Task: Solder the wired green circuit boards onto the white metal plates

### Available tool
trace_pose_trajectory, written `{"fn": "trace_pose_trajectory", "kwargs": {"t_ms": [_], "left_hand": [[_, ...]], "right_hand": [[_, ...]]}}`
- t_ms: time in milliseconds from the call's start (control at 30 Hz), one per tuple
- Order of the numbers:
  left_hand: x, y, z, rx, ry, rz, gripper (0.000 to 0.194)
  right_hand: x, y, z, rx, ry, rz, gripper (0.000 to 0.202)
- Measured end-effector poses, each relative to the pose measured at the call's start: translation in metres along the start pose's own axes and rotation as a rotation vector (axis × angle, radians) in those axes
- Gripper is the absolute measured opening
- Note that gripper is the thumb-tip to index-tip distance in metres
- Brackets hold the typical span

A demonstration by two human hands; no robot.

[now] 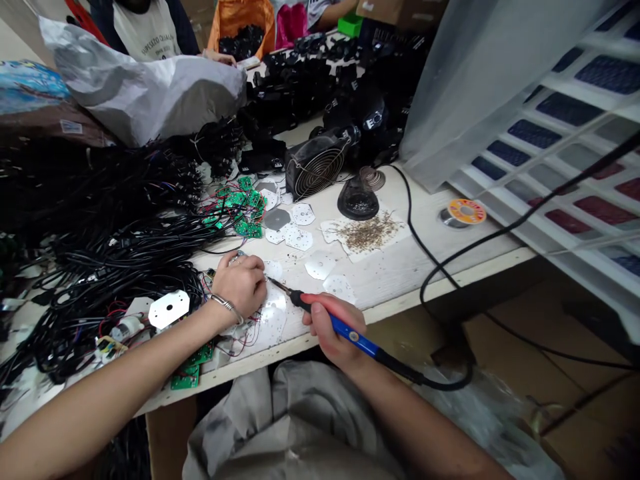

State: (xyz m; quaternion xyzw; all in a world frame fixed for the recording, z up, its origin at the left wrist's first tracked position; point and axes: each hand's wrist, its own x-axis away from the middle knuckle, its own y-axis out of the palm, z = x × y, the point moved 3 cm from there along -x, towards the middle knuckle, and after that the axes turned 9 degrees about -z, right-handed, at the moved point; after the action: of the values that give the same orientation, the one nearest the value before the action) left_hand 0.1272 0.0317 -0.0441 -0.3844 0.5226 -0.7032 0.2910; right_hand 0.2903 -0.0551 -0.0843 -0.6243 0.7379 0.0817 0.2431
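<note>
My right hand (336,327) is closed round the blue and black handle of a soldering iron (356,337). The iron's tip points left and reaches the fingertips of my left hand (239,285). That hand is bent and closed low over the bench; whatever it pinches is hidden beneath the fingers. Thin red wires (250,337) run out below it. A shiny white plate (274,308) lies under the iron's tip. Close to my left wrist rests a white octagonal plate (169,309) with a dark central hole. Green circuit boards (241,205) with wires are heaped behind the left hand.
Black cables (125,233) cover the bench's left side. A fan (317,167), a dark soldering iron stand (358,199), a paper with brown scraps (367,233) and a solder spool (463,213) stand behind. The iron's cord loops right, past stacked crates (565,133). Another person (150,30) sits opposite.
</note>
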Motion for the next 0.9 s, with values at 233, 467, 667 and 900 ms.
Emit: {"fn": "trace_pose_trajectory", "kwargs": {"t_ms": [233,467,667,900], "left_hand": [[-0.0002,0.0015,-0.0007,0.008,-0.012,0.019,0.019],[0.0,0.0016,-0.0007,0.009,-0.004,0.024,0.019],[-0.0014,0.0009,-0.0012,0.011,-0.006,0.018,0.019],[-0.0017,-0.0009,-0.0007,0.015,-0.009,0.004,0.02]], "right_hand": [[0.0042,0.0031,0.009,0.006,0.053,-0.015,0.019],[0.0027,0.0049,0.0067,-0.016,0.14,-0.039,0.021],[0.0024,0.004,0.003,-0.056,0.266,-0.066,0.023],[0.0006,0.0018,0.0005,-0.179,0.386,0.003,0.023]]}}
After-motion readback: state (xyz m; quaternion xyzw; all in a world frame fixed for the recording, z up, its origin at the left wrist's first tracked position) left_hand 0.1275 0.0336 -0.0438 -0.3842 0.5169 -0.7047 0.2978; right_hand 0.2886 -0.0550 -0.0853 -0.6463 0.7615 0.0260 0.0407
